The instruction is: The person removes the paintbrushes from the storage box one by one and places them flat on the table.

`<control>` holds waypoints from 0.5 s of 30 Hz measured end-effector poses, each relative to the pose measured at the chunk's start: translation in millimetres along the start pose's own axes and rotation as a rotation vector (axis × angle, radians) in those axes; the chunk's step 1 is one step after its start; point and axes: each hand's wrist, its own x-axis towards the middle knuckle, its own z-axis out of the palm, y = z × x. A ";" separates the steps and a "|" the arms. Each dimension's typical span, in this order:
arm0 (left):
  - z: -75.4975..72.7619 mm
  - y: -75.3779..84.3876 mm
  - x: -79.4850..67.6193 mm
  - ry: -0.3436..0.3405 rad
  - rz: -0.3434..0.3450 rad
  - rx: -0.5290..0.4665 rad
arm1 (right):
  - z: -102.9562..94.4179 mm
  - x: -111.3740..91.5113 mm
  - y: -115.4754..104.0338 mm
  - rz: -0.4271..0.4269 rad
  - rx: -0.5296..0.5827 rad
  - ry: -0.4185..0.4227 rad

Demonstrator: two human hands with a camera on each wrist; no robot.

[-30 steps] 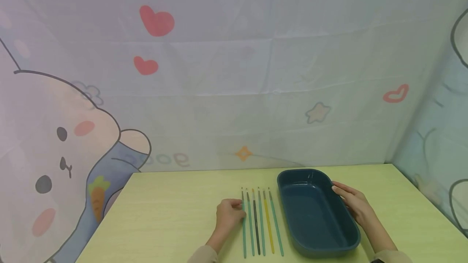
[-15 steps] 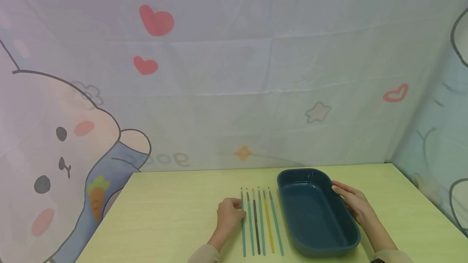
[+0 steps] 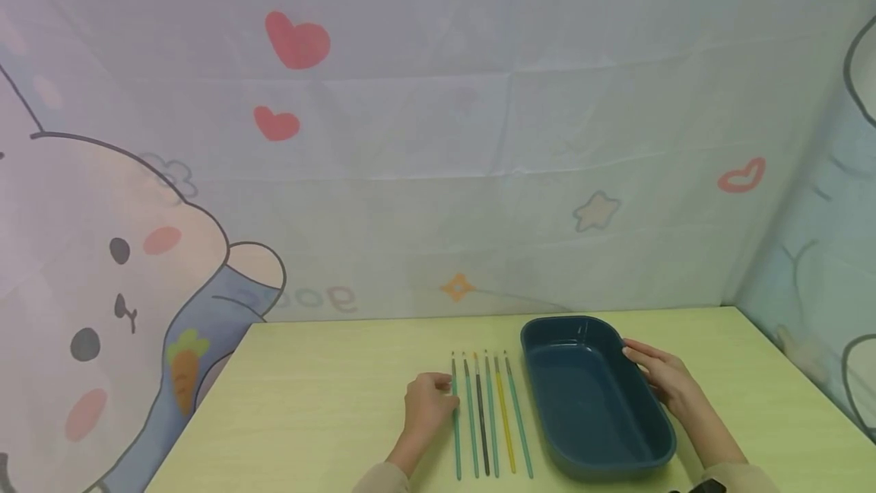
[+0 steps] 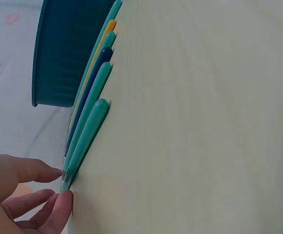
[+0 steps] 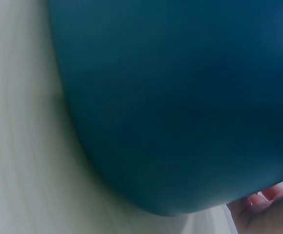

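Several paintbrushes lie side by side on the table, bristles pointing away, just left of a dark teal baking dish [image 3: 609, 469]. My left hand [image 3: 427, 405] is at the leftmost green paintbrush [image 3: 457, 443], pinching it near its bristle end between thumb and fingers. In the left wrist view, that green paintbrush [image 4: 90, 129] runs down to the thumb and fingertips, which cover its far part. On the dish's right side, my right hand [image 3: 667, 383] holds the far part of the rim. The right wrist view is mostly the dish's outer wall [image 5: 180, 107], with fingers at its lower right edge.
Among the row are a black paintbrush [image 3: 482, 424] and a yellow paintbrush [image 3: 505, 421]. The pale yellow-green table [image 3: 322, 402] ends at a cloth backdrop [image 3: 438, 234] printed with hearts and a cartoon animal.
The view has shifted very slightly. Both hands, the paintbrushes and the dish stay essentially where they were.
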 end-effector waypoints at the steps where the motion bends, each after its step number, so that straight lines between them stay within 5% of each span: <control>1: -0.5 -0.8 0.1 -0.002 0.003 -0.002 | -0.6 0.8 -0.3 0.002 -0.001 0.006; 15: -15.7 1.1 -0.2 0.003 0.137 -0.075 | -17.9 7.3 -5.0 0.007 -0.022 -0.056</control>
